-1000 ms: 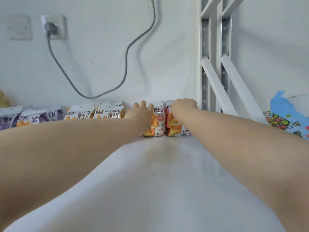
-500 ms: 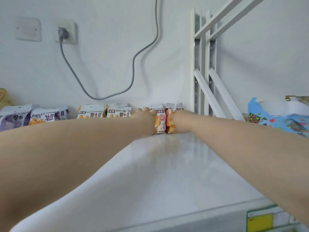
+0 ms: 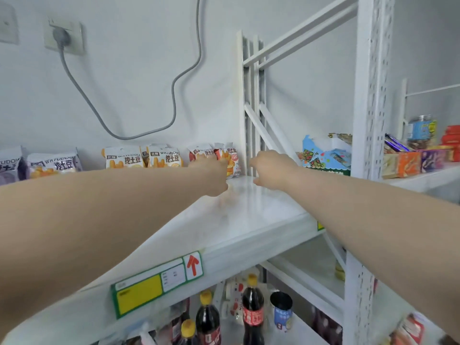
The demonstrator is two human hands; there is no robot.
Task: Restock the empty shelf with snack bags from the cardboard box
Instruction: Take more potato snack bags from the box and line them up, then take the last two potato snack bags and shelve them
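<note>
A row of snack bags stands along the back of the white shelf (image 3: 249, 215): purple ones (image 3: 49, 165) at the left, yellow ones (image 3: 164, 158) in the middle, and orange-red ones (image 3: 230, 155) at the right end. My left hand (image 3: 211, 175) reaches to the orange-red bags and overlaps their lower part, its fingers hidden behind the knuckles. My right hand (image 3: 271, 170) hovers to the right of those bags, apart from them, fingers loosely curled and holding nothing. The cardboard box is out of view.
A white upright (image 3: 249, 108) stands just right of the bags, and a perforated post (image 3: 371, 95) stands at the shelf's front right. The neighbouring shelf holds a blue carton (image 3: 323, 158) and colourful boxes (image 3: 408, 160). Cola bottles (image 3: 252, 310) stand below. A grey cable (image 3: 174, 90) hangs on the wall.
My right hand has let go of the orange-red bags and moved right, away from them. My view has pulled back and down, showing the shelf's front edge and the bottles below.
</note>
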